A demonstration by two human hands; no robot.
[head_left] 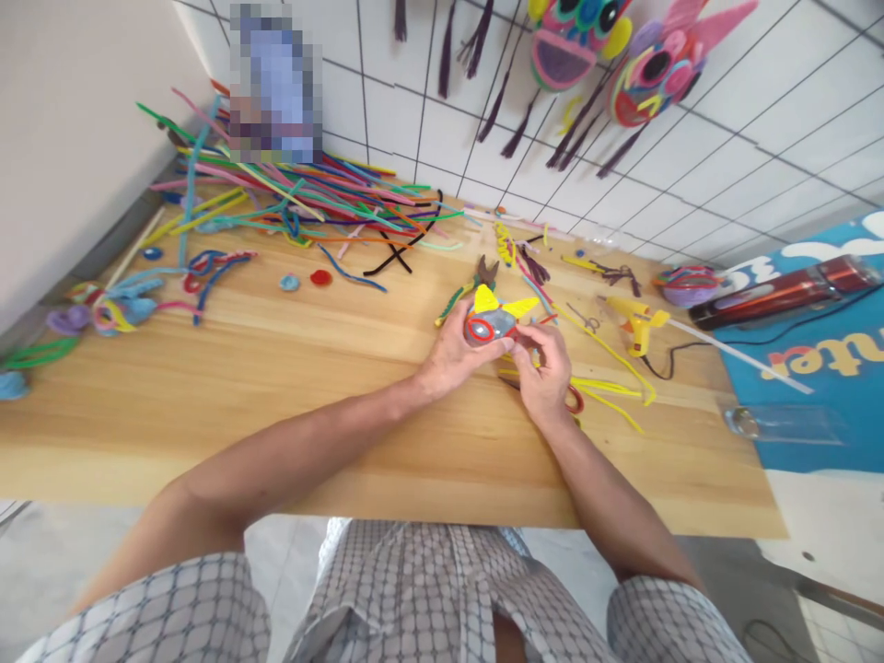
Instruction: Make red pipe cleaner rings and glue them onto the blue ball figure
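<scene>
My left hand [452,354] is wrapped round a small grey pipe-cleaner figure [492,319] with yellow ear-like points and a red ring on its side. It holds the figure just above the wooden table [276,387]. My right hand [545,368] pinches at the right side of the same figure, fingers pressed together. Beneath the right hand lie yellow pipe cleaners [608,391] and a red loop [575,399].
A big heap of coloured pipe cleaners [296,198] fills the far left. Pliers [487,270], a yellow glue gun [639,322] with its cord, small scissors [586,319], a coiled disc [683,284] and a red cylinder [787,290] lie to the right. Colourful masks [608,46] hang on the tiled wall.
</scene>
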